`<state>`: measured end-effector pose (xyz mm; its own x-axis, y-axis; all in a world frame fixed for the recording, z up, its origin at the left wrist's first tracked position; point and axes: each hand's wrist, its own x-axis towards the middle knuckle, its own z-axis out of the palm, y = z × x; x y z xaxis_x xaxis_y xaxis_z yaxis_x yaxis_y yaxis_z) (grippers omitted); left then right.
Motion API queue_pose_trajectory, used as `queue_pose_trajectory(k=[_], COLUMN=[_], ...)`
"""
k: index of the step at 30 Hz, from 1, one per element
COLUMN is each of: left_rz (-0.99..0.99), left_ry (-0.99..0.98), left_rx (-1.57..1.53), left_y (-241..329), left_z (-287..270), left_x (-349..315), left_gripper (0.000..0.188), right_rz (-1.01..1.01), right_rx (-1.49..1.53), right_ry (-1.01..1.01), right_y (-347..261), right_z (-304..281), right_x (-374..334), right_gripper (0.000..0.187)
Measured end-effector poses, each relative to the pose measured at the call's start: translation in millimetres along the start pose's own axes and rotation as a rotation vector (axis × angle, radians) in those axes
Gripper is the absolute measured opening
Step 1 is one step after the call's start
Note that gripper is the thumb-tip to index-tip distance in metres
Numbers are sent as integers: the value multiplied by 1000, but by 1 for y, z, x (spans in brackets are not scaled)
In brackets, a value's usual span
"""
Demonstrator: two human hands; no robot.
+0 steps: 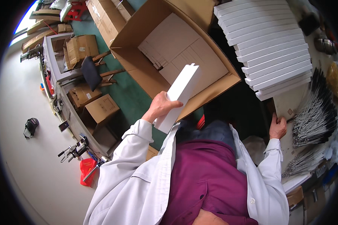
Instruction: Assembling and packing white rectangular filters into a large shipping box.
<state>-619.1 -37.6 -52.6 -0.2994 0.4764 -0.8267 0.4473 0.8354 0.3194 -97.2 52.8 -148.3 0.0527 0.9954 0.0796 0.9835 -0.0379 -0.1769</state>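
My left hand [164, 108] is closed round a long, slim white box [184, 84], fingers on one side and thumb on the other. The box is tilted, its far end overlapping the opening of a big brown carton [130, 62] in front of me. Small tabs show at that far end. My right hand [277, 128] is down at the right, fingers bent over the edge of a pale table [282, 107]; some fingers are hidden. Just beyond it, a row of similar slim white boxes [266, 41] lies stacked on the table.
Bundles of thin silver rods with black ends [319, 108] lie to the right of my right hand. At left are a dark-seated chair [92, 73], smaller cartons [101, 108] and a long bench [79, 116]. More cartons [107, 17] stand behind the big one.
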Motion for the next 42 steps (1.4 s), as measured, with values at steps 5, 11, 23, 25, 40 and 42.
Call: queue_pose_trajectory(k=[5, 11, 23, 25, 40, 42], left_rz=[45, 33, 45, 11, -338, -372], left_ry=[-48, -34, 42, 67, 564, 579], left_rx=[-81, -230, -157, -178, -358, -399], left_y=[-12, -30, -25, -33, -75, -81], left_z=[18, 34, 34, 38, 132, 142], left_x=[33, 83, 164, 177, 208, 215], left_gripper=[65, 66, 68, 68, 92, 87], right_rz=[102, 140, 35, -56, 3, -8], right_rx=[-58, 247, 577, 672, 417, 557], right_ry=[-17, -81, -352, -387, -1078, -1222], right_y=[6, -44, -224, -269, -397, -404], right_z=[0, -5, 24, 30, 239, 256], right_x=[-4, -34, -87, -80, -37, -48], right_gripper=[50, 36, 23, 21, 93, 90])
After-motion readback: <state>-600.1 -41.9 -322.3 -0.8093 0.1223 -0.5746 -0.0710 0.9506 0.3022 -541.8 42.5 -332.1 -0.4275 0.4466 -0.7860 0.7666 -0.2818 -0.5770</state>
